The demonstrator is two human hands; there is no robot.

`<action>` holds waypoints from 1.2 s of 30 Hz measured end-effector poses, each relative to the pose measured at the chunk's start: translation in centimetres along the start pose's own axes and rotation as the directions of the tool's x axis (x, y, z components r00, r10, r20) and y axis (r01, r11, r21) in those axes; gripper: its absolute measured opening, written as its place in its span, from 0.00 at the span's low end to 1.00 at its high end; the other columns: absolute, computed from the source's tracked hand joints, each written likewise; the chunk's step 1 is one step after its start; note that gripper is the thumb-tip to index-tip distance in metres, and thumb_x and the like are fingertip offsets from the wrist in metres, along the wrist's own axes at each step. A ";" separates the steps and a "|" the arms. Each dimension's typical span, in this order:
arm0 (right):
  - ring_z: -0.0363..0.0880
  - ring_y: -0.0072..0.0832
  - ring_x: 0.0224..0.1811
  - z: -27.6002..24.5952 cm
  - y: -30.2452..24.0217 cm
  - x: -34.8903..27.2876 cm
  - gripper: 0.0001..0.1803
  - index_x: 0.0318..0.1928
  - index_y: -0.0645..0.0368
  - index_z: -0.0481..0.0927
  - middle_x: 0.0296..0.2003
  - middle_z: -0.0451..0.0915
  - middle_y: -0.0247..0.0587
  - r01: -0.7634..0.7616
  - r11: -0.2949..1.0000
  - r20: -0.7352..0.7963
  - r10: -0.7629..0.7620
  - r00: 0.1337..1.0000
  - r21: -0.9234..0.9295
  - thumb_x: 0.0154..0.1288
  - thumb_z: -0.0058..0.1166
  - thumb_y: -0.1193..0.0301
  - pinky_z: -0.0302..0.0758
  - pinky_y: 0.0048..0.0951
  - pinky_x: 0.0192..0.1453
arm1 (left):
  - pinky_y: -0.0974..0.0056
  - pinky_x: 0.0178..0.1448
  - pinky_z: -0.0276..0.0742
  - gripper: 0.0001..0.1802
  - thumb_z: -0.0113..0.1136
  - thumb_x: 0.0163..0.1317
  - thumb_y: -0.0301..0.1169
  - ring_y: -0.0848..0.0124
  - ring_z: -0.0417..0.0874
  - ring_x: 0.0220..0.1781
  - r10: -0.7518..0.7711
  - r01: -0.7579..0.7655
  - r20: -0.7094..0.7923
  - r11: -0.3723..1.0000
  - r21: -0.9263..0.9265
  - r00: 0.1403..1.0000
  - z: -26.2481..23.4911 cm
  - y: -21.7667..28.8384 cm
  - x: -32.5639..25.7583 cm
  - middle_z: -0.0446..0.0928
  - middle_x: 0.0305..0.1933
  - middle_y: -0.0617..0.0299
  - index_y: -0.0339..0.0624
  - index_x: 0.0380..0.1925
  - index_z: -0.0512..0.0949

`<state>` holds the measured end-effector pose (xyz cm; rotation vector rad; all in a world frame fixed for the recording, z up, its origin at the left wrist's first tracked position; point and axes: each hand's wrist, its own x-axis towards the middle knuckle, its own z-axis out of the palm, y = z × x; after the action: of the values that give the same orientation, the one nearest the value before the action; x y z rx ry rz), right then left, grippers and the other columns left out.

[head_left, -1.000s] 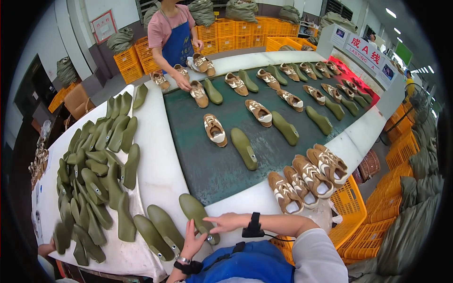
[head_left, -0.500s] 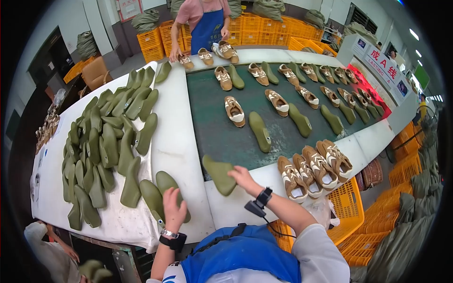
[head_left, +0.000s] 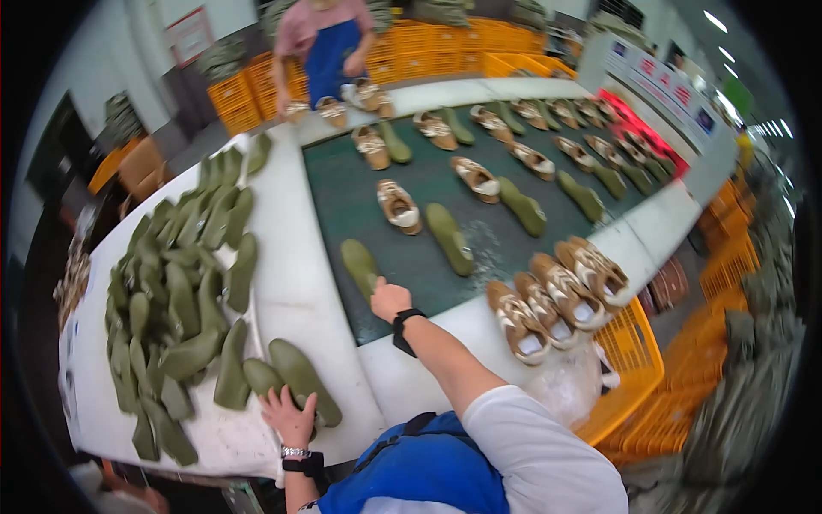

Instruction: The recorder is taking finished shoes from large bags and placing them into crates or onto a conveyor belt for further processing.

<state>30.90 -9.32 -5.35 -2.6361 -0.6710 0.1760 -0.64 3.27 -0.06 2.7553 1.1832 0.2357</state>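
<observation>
My right hand point(head_left: 390, 300) reaches forward over the dark green conveyor belt point(head_left: 437, 171) and grips the near end of an olive green shoe sole point(head_left: 360, 264) that lies flat on the belt. On the white table point(head_left: 295, 283), my left hand point(head_left: 289, 417) rests with fingers spread on the near ends of two green soles point(head_left: 301, 379). Ahead on the belt, tan and white shoes point(head_left: 399, 206) lie paired with further green soles point(head_left: 449, 237).
A large pile of green soles point(head_left: 180, 291) covers the table's left side. Several finished shoes point(head_left: 556, 295) stand in a row at the belt's near right edge, above an orange crate point(head_left: 629, 368). A co-worker in a blue apron point(head_left: 330, 47) handles shoes at the far end.
My right hand carried a green sole from the table onto the belt and set it flat. My left hand moved down onto the nearest soles. The view has shifted closer.
</observation>
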 end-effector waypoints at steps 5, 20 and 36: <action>0.80 0.47 0.39 -7.2 2.4 -4.8 0.18 0.46 0.61 0.69 0.33 0.81 0.52 0.145 0.988 0.131 -0.152 0.980 0.059 0.56 0.51 0.68 0.76 0.45 0.40 | 0.45 0.62 0.57 0.33 0.59 0.51 0.47 0.50 0.65 0.62 0.040 -0.041 0.065 0.999 0.007 0.997 0.7 -1.3 0.4 0.72 0.53 0.45 0.35 0.53 0.72; 0.80 0.42 0.36 -14.5 12.5 -25.7 0.11 0.35 0.56 0.78 0.33 0.79 0.47 0.002 0.994 -0.177 0.017 0.984 0.109 0.55 0.53 0.65 0.76 0.42 0.36 | 0.48 0.65 0.58 0.36 0.65 0.47 0.30 0.47 0.63 0.62 0.646 -0.605 -0.050 0.681 -0.412 0.762 -2.5 8.0 -0.5 0.66 0.58 0.43 0.35 0.57 0.64; 0.79 0.42 0.32 -17.4 0.4 -22.8 0.17 0.47 0.49 0.73 0.29 0.77 0.44 0.394 0.906 -0.144 -0.374 0.916 0.156 0.57 0.55 0.63 0.76 0.38 0.33 | 0.51 0.64 0.63 0.22 0.58 0.55 0.27 0.45 0.67 0.62 0.760 -0.665 -0.160 0.422 -0.616 0.630 -6.6 16.9 -1.8 0.67 0.59 0.41 0.34 0.51 0.70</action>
<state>14.90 -26.94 10.68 -2.2664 -1.0653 -0.0254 8.76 -9.17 9.37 2.3740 -0.2290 0.4095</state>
